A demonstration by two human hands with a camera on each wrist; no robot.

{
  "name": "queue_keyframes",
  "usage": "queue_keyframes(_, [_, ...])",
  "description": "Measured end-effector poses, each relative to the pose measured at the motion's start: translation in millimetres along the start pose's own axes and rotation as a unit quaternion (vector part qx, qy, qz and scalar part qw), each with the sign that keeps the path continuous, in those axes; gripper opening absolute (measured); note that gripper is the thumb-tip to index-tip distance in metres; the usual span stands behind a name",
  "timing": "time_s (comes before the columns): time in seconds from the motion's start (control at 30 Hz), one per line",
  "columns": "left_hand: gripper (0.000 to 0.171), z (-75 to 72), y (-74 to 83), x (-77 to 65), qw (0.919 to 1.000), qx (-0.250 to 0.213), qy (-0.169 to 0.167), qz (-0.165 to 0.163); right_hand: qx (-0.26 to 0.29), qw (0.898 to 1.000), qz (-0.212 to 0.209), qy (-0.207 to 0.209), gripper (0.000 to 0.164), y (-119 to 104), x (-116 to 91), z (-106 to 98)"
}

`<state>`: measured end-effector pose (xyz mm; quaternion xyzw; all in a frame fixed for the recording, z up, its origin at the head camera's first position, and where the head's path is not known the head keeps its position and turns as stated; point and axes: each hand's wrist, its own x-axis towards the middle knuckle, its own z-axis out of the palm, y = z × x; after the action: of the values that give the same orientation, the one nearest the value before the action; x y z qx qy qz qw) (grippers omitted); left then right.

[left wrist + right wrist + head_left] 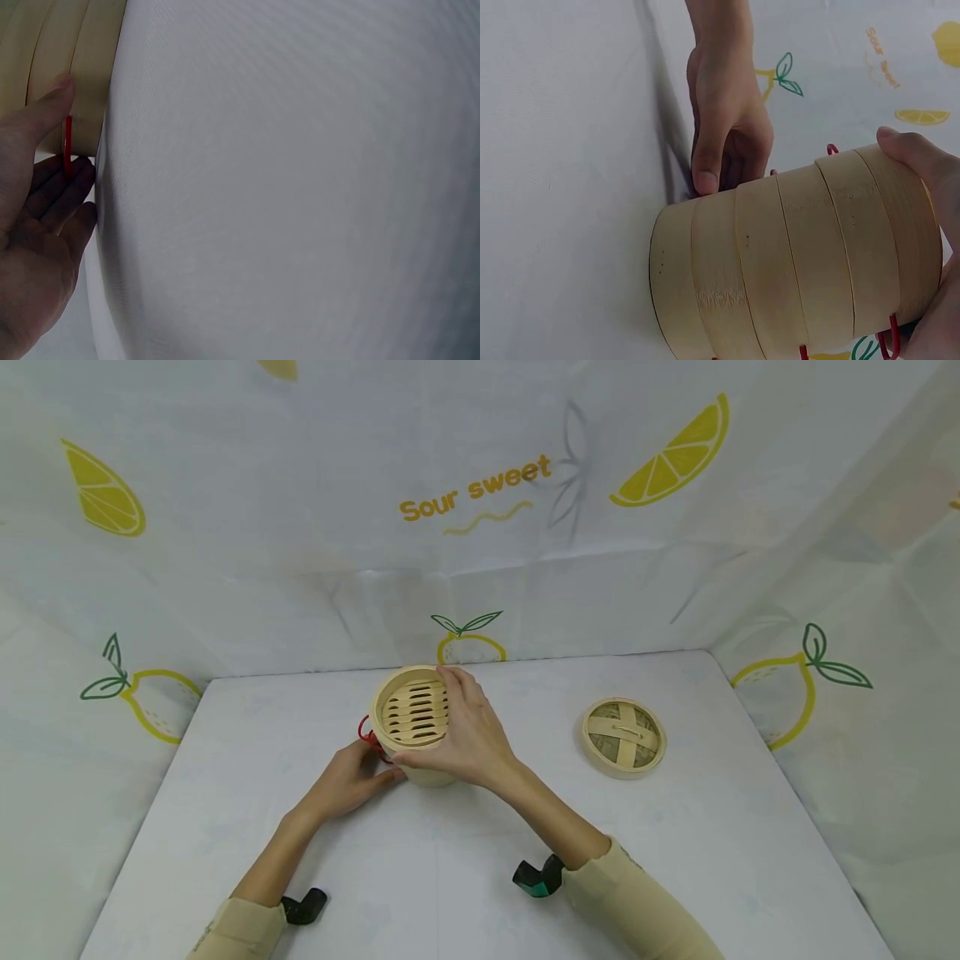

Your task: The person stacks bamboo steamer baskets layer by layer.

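Note:
Bamboo steamer baskets [412,714] stand stacked at the back of the table, left of centre, with the slatted floor of the top one showing. My right hand [476,739] grips the top basket from the right, thumb at the near rim and fingers at the far side. Low on the stack's left, my left hand [349,783] holds the bottom part. In the left wrist view its thumb lies on the bamboo wall [91,82] and its fingers are beside a red cord loop [68,142]. The right wrist view shows several tiers [787,262] one above another.
A round bamboo lid [624,737] with a crossed strip top lies on the white table [450,893], to the right of the stack. Behind the table hangs a white cloth [337,527] printed with lemons. Black wrist devices [305,907] sit by both sleeves.

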<state>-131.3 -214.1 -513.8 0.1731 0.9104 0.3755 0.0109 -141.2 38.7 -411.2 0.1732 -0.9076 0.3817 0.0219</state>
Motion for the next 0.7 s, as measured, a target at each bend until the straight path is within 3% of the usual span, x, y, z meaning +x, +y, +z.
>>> queue_keyframes(0.2, [0.055,0.9,-0.9,-1.2,1.0,0.001,0.007,0.003,0.005,1.0,0.004,0.001,0.133,-1.6,-0.7,0.9])
queue_keyframes(0.33, [0.055,2.4,-2.8,-0.7,0.9996,-0.008,0.017,0.02,0.008,1.0,0.004,0.002,0.134,-1.6,-0.7,0.3])
queue_keyframes(0.5, [0.057,7.2,-15.7,-0.6,0.9975,-0.023,0.035,0.056,0.011,1.0,0.006,0.001,0.134,-0.7,-0.9,0.8])
queue_keyframes(0.6, [0.057,6.4,-13.4,-1.5,0.9973,-0.024,0.038,0.058,0.015,1.0,0.005,0.001,0.133,-0.4,-1.7,1.0])
queue_keyframes(0.67, [0.057,9.7,-22.7,-0.5,0.9964,-0.028,0.043,0.067,0.015,1.0,0.004,0.002,0.133,-0.2,-2.4,1.1])
queue_keyframes(0.7, [0.057,8.2,-18.1,-0.8,0.9969,-0.025,0.042,0.062,0.014,1.0,0.004,0.002,0.133,0.1,-2.7,1.3])
